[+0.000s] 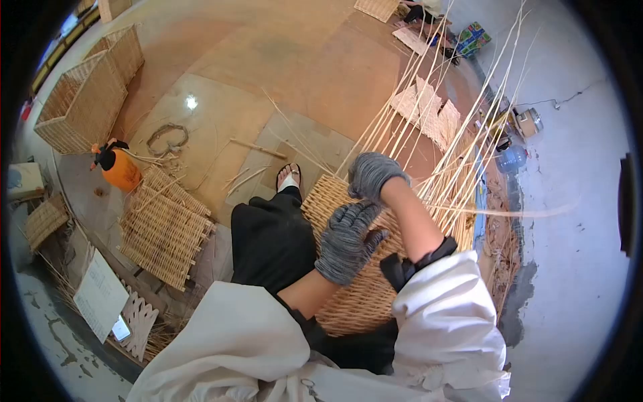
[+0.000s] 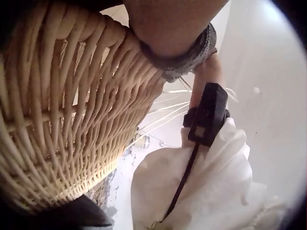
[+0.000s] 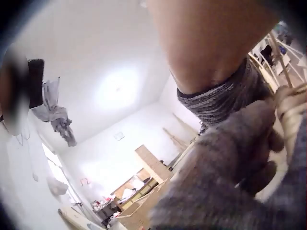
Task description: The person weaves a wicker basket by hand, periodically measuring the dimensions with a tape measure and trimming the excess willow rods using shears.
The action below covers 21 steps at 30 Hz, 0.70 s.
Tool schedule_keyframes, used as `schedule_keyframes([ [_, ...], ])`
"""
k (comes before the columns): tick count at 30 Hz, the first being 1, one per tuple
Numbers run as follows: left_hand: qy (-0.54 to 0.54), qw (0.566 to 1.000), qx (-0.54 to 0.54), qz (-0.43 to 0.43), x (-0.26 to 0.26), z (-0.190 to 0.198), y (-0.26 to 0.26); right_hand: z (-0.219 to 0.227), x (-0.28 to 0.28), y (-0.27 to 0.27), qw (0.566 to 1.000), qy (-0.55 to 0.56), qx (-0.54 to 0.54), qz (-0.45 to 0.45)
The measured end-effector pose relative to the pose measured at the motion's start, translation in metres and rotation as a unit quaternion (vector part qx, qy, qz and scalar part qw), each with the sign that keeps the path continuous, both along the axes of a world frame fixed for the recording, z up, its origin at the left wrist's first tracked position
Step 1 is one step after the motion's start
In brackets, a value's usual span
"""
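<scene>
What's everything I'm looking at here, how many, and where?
woven piece: one, tan, under the hands
strands: many, pale, fanning beyond that piece
woven panels: pile, count unclear, tan, left floor
woven boxes: at least one, tan, upper left
spray bottle: one, orange, left floor
ring: one, brown, floor ahead
water jug: one, blue, beside right wall
patterned item: one, green and blue, top right
flat sheet: one, white, lower left
hanging cloth: one, grey, right wrist view's left
second person: one, partly visible, dark-trousered, top right
sleeves: two, white, bottom
left hand: one, grey-gloved, on the woven piece
right hand: one, grey-gloved, near its far edge
</scene>
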State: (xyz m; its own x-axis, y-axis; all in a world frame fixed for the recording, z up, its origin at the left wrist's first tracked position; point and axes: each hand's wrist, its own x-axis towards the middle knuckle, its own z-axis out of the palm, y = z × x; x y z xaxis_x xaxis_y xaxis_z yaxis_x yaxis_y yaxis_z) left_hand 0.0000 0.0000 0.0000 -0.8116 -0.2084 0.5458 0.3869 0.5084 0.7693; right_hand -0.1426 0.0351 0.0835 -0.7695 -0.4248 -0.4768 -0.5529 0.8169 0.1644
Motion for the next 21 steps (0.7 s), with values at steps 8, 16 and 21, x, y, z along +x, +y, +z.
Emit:
schedule_keyframes([
  [8, -0.022, 0.999, -0.018, -0.030, -0.015, 0.013, 0.006, -0.050, -0.052, 0.039, 0.965, -0.105, -0.211, -0.113],
  [16, -0.170, 0.940, 0.220, -0.199, -0.028, 0.012, 0.004, 0.011, 0.009, 0.105, 0.720, -0.012, -0.673, -0.168],
  [21, -0.177, 0.908, 0.274, -0.262, -0.038, 0.001, 0.004, 0.047, 0.141, 0.169, 0.793, 0.168, -0.584, 0.050],
])
